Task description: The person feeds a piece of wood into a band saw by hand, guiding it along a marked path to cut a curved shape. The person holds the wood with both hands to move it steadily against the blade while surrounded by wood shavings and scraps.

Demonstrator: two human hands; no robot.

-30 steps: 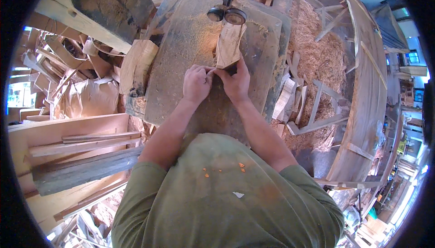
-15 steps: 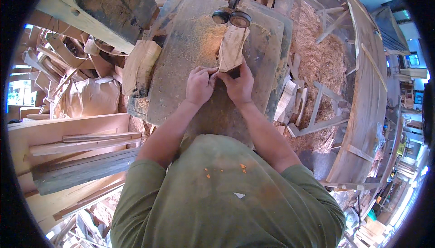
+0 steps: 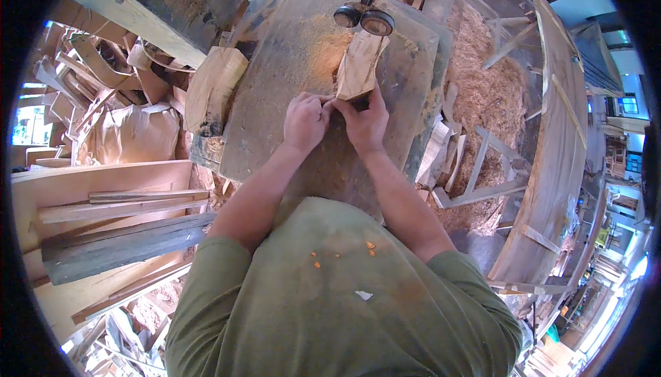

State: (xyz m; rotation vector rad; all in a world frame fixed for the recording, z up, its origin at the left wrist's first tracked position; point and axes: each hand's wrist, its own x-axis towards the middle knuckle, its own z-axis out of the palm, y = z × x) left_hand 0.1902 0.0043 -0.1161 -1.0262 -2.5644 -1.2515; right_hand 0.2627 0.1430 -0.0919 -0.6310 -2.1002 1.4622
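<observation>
A pale wooden block (image 3: pixel 359 67) with a curved side lies on the sawdust-covered machine table (image 3: pixel 268 101). Its far end is at a pair of dark rollers (image 3: pixel 365 19) hanging from a metal arm. My right hand (image 3: pixel 366 121) is closed on the near end, thumb at the near face and fingers along the right side. Curled beside it, my left hand (image 3: pixel 307 122) has its fingertips at the near left corner of the block, almost touching my right thumb. The underside of the block and some fingertips are hidden.
Another thick wooden block (image 3: pixel 215 88) sits at the table's left edge, below a large machine housing (image 3: pixel 165 12). Wood offcuts and boards (image 3: pixel 124 205) are piled on the left. Shavings (image 3: pixel 485 95), a wooden frame (image 3: pixel 482 170) and a long plank (image 3: pixel 537 170) lie to the right.
The whole view has shifted slightly. The block's near end sits a little further left relative to the rollers, and both hands keep their places at it.
</observation>
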